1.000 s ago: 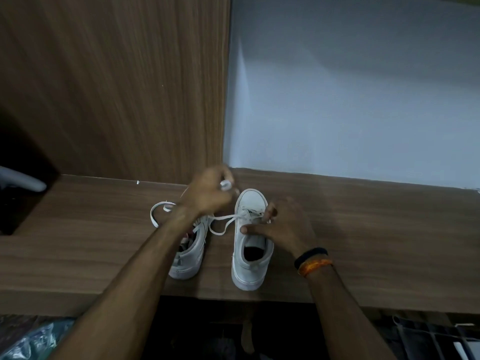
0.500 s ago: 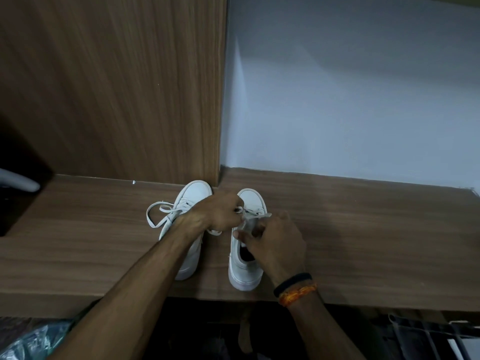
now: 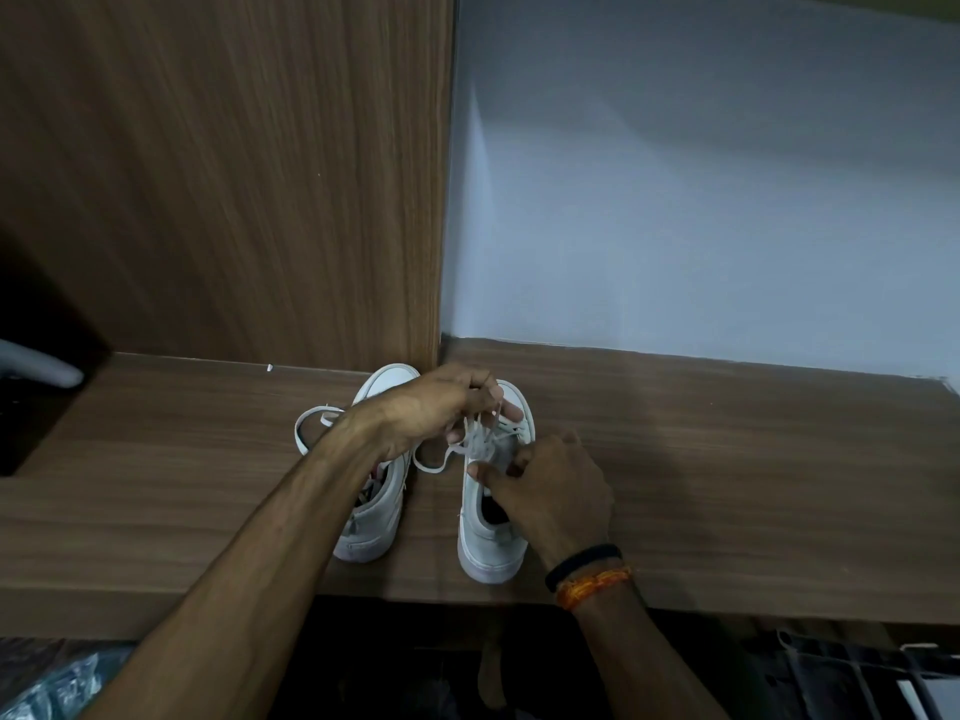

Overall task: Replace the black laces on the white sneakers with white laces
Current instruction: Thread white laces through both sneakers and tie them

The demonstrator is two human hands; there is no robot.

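Brown wood-grain table (image 3: 727, 459) runs across in front of me, backed by a tall wood-grain panel (image 3: 234, 174) on one side and a pale grey-blue wall (image 3: 701, 174) on the other. Two white sneakers stand on it side by side, toes toward the seam where panel meets wall. I take the right white sneaker (image 3: 491, 543) as my landmark.

My right hand (image 3: 550, 491) rests over its tongue and opening, the fingers (image 3: 480, 472) curled and pinching the white flat lace (image 3: 480, 444) where it crosses the eyelets. My left hand (image 3: 436, 407) hovers above its toe, reaching across from the other shoe, the fingers (image 3: 457, 433) bunched together and pinching strands of that same lace, which rise from the eyelets up into my grip. A loose loop of it droops off the sneaker's left flank onto the table.

Just left of the landmark, apart by a narrow strip of table, stands the left white sneaker (image 3: 374, 532), partly under my left forearm. Its own white lace (image 3: 311, 423) lies in loose loops beyond its left side.

On my right wrist, near the landmark's heel, sit a black band (image 3: 582, 561) and an orange braided thread (image 3: 592, 587).
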